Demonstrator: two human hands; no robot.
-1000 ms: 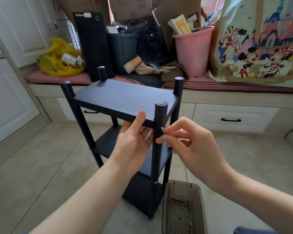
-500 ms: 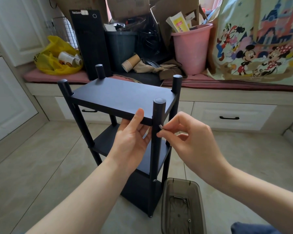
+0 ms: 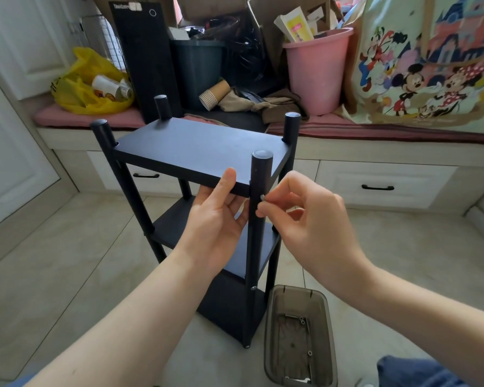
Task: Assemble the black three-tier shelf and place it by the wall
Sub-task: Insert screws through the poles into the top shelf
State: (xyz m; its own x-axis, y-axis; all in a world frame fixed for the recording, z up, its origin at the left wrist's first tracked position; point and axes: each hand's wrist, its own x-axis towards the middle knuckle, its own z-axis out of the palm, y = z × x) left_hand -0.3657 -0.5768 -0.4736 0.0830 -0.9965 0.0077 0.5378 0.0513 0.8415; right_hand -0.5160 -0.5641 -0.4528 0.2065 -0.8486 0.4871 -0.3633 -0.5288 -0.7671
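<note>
Three-tier black shelf (image 3: 199, 146) upright on tiled floor (image 3: 67, 275), just before window seat (image 3: 375, 177). Left grip (image 3: 215, 222) clasping front edge of top board, thumb above, fingers beneath. Right grip (image 3: 310, 227) pinching small silver screw (image 3: 261, 197) between thumb and forefinger against near right post (image 3: 260, 174), just under top board. Translucent tray (image 3: 296, 289) with loose hardware on floor beside shelf foot.

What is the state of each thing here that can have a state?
Shelf: upright on the floor, three boards fitted.
Screw: pinched by right hand at the near post.
Left hand: holding the top board's edge.
Tray: open, a few screws inside.
Drawers: closed.
</note>
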